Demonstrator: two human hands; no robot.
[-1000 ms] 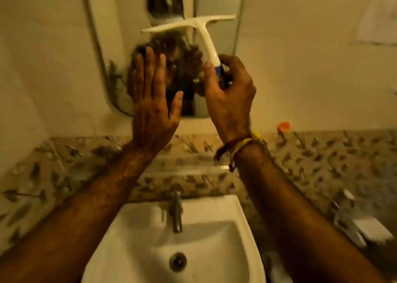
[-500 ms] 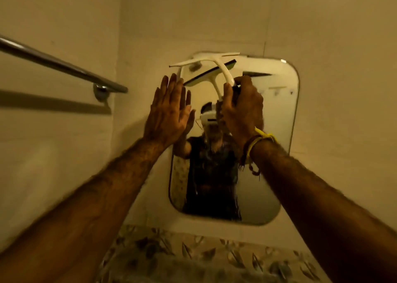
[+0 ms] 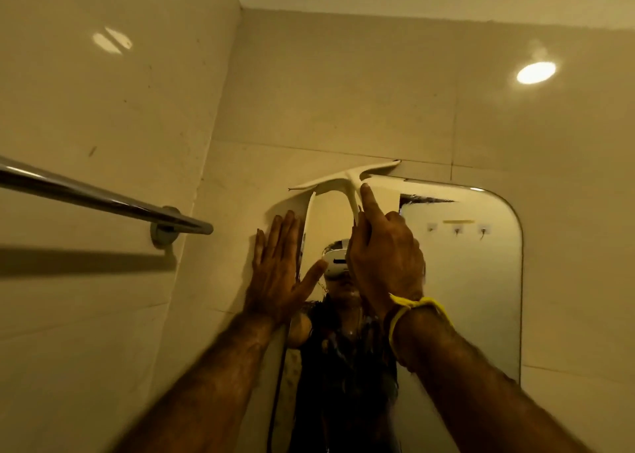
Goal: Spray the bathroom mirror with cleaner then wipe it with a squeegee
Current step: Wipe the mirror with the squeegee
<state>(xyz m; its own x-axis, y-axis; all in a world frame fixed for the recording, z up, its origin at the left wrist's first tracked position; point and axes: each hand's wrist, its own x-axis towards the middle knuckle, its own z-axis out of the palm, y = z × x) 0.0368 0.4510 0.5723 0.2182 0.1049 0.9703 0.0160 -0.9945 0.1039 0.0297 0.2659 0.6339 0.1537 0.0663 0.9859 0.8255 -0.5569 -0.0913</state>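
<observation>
Right hand: the right hand (image 3: 385,260) is raised in front of the mirror, its fingers curled round the squeegee handle, the forefinger laid straight up along the stem towards the head.
Squeegee: the white squeegee (image 3: 347,179) is held with its blade bar at the mirror's top edge, tilted so that the right end is higher; the left end reaches beyond the mirror's upper left corner, the right end lies over the wall tile just above the glass. Whether the blade touches the surface cannot be told.
Left hand: the left hand (image 3: 278,267) is spread flat, fingers straight and close together, thumb out to the right; nothing is gripped. It is placed at the mirror's left edge, partly over the wall, partly over the glass.
Mirror: the rounded-corner mirror (image 3: 470,281) is fixed to the tiled wall; dark streaks and drips are seen on its lower middle part, and three small hooks are reflected near its top.
Wristband: a yellow cord (image 3: 415,306) is tied round the right wrist.
Towel rail: a chrome towel rail (image 3: 103,196) is mounted on the left wall, well apart from the mirror.
Light: a round bright light reflection (image 3: 536,72) is seen on the wall at upper right.
</observation>
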